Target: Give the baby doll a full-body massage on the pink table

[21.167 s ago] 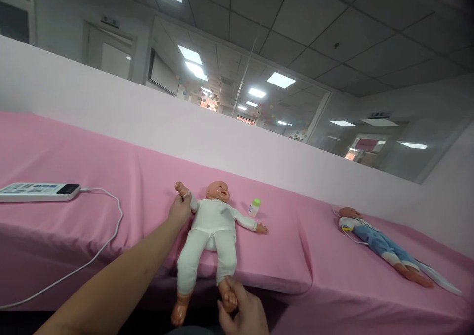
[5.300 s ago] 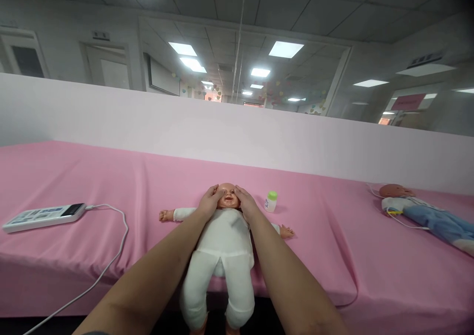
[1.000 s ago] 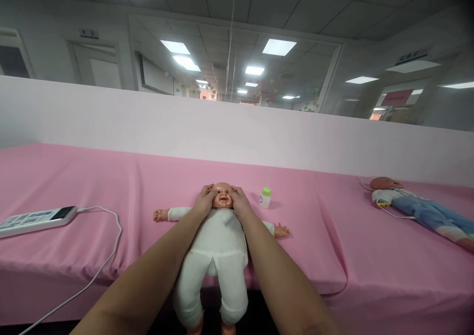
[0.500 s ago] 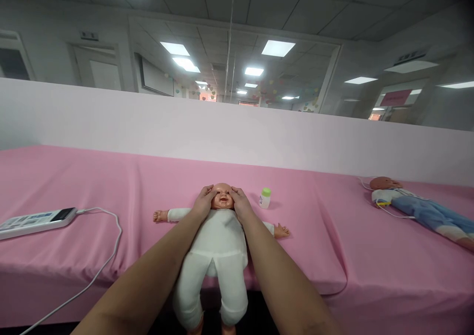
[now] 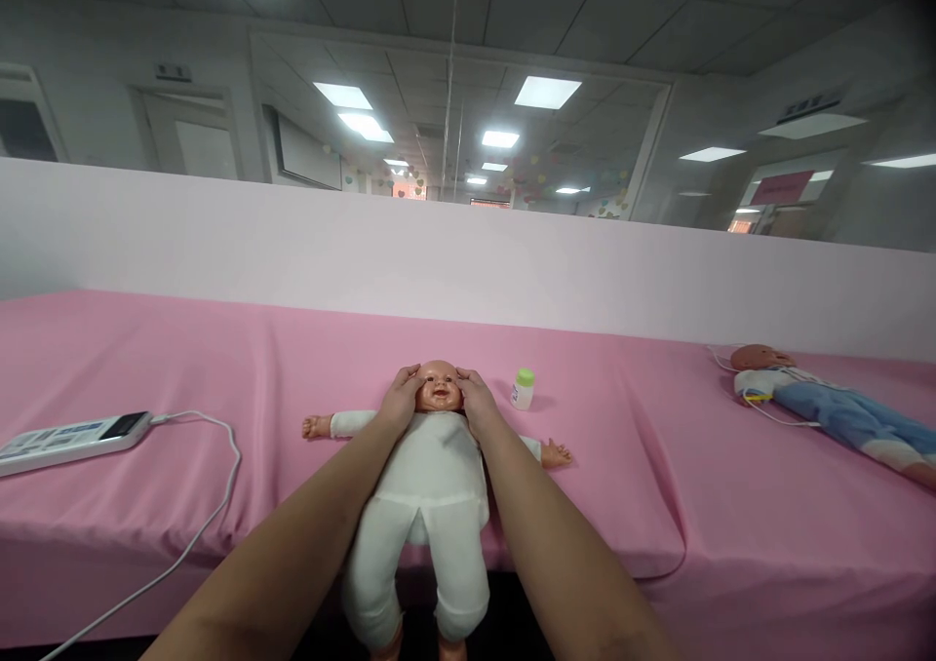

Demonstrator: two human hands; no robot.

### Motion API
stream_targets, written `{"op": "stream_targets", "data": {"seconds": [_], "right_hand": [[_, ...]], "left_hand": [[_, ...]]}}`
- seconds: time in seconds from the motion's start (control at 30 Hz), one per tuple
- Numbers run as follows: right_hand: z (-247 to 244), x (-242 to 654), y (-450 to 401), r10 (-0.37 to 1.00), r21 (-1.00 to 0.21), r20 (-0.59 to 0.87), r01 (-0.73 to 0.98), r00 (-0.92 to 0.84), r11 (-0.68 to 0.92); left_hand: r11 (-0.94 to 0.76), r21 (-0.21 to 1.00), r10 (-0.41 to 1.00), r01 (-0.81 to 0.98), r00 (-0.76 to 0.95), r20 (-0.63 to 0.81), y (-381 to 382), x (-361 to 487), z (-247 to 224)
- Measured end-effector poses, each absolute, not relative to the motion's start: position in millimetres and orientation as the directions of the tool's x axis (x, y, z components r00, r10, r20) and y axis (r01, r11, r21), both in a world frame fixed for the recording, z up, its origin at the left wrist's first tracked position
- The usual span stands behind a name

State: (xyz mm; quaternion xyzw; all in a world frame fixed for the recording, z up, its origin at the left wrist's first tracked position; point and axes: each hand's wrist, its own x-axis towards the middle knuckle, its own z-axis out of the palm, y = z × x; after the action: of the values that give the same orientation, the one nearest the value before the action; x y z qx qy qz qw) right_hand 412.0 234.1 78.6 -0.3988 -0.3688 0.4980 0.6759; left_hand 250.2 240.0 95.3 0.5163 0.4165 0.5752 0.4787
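Note:
A baby doll in a white top and trousers lies on its back, arms spread, its legs hanging over the bed's front edge. My left hand is cupped round one side of its head, fingers along the temple. On the opposite side my right hand holds the head in the same way, thumb near the brow. The doll's face shows between both hands; its ears and the undersides of my fingers are hidden. A small white bottle with a green cap stands upright just right of my right hand, apart from it.
A pink sheet covers the bed. At left lies a white power strip-like device with a white cable running off the front edge. Another doll in blue clothes lies at far right. Behind runs a low white wall.
The view has shifted very slightly. Both hands stay on the sides of the doll's head, with only a tiny shift of the thumbs. The other things have not moved.

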Motion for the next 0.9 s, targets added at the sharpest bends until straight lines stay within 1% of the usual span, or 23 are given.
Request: {"op": "stream_targets", "data": {"seconds": [0.27,0.37,0.5,0.67,0.73,0.83,0.9], "right_hand": [[71,411,240,0.956,-0.921,0.183,-0.301,0.229,0.248],[72,412,240,0.959,-0.925,0.160,-0.303,0.235,0.229],[76,414,238,0.967,-0.921,0.116,-0.340,0.227,0.191],[77,414,235,0.969,-0.916,0.102,-0.358,0.225,0.179],[76,414,234,0.970,-0.931,0.121,-0.315,0.211,0.185],[76,416,228,0.966,-0.959,0.156,-0.203,0.207,0.198],[77,420,220,0.962,-0.969,0.168,-0.143,0.216,0.202]], "left_hand": [[-0.195,0.970,0.980,-0.145,0.021,0.200,238,251,96],[-0.212,0.966,0.976,-0.146,0.013,0.216,240,251,94],[-0.197,0.966,0.979,-0.167,0.020,0.203,243,250,91],[-0.198,0.967,0.979,-0.163,0.018,0.204,248,250,88],[-0.213,0.967,0.976,-0.137,0.016,0.217,248,249,87],[-0.236,0.968,0.972,-0.084,-0.014,0.235,245,244,87],[-0.244,0.969,0.970,-0.035,0.001,0.245,238,238,88]]}}
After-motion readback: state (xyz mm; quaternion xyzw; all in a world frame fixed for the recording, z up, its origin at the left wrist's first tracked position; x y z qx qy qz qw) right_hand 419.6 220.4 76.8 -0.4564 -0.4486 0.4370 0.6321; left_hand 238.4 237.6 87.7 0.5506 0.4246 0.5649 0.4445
